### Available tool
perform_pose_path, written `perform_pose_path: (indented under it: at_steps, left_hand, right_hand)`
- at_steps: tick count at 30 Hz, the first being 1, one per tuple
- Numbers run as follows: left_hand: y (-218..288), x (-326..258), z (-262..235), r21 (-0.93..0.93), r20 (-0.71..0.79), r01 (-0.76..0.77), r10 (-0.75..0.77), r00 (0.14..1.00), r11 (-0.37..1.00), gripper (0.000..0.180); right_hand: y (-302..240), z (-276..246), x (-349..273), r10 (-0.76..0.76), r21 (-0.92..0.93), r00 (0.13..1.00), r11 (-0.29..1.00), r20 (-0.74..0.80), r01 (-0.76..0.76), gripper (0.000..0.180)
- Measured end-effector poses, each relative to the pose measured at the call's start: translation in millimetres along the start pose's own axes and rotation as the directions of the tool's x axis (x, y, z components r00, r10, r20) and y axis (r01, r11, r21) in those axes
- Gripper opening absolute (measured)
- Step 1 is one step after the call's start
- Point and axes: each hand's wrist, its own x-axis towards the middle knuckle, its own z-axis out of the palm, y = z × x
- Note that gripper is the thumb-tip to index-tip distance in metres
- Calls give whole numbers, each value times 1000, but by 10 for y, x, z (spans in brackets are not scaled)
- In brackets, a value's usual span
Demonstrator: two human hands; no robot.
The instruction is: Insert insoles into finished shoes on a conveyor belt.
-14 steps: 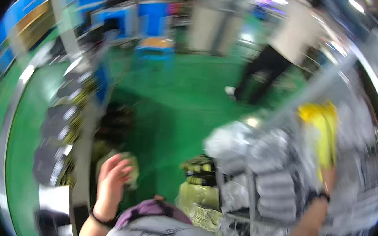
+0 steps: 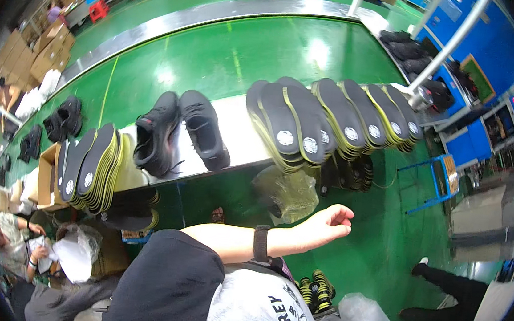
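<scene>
My left hand [image 2: 328, 223] hangs in the air with its fingers loosely curled and nothing in it; a black band sits on its wrist. It hovers just below a crumpled clear plastic bag [image 2: 288, 191] and the edge of a white shelf [image 2: 237, 140]. Two black shoes [image 2: 179, 131] stand on that shelf. To their right, a row of black insoles with yellow-green edges [image 2: 329, 121] leans in overlapping stacks. My right hand is out of view.
More insoles [image 2: 92, 166] lean beside a cardboard box [image 2: 45, 177] at the left. A blue stool [image 2: 434, 184] stands on the green floor at the right. Another person's legs [image 2: 442, 290] are at the lower right, and a seated person [image 2: 8, 235] is at the lower left.
The view has swung from the open floor and silver bags to the shelf of shoes and insoles. My left hand now reaches out level; my right hand has left the picture.
</scene>
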Motion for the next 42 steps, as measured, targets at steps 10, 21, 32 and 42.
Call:
perform_pose_path:
  at_steps: [10,21,32,42]
  left_hand:
    - [967,-1555,-2130,430,-654,-292,517,552,855,23]
    - [765,-2338,-2811,337,-794,-182,383,473,924,26]
    - [394,-1337,-2796,577,-754,345,320,573,740,97]
    - [807,-1460,-2970,-37,-783,-391,217,583,920,55]
  right_hand:
    - [-4095,1753,402,-719,857,672,449,178,254,25]
    - [-5480,3128,901,-542,530,609,818,579,224,58]
    - [-5686,2178,947,-572,862,660,437,486,-256,58]
    - [-5856,1655,520,-881,701,119,276,458,-658,48]
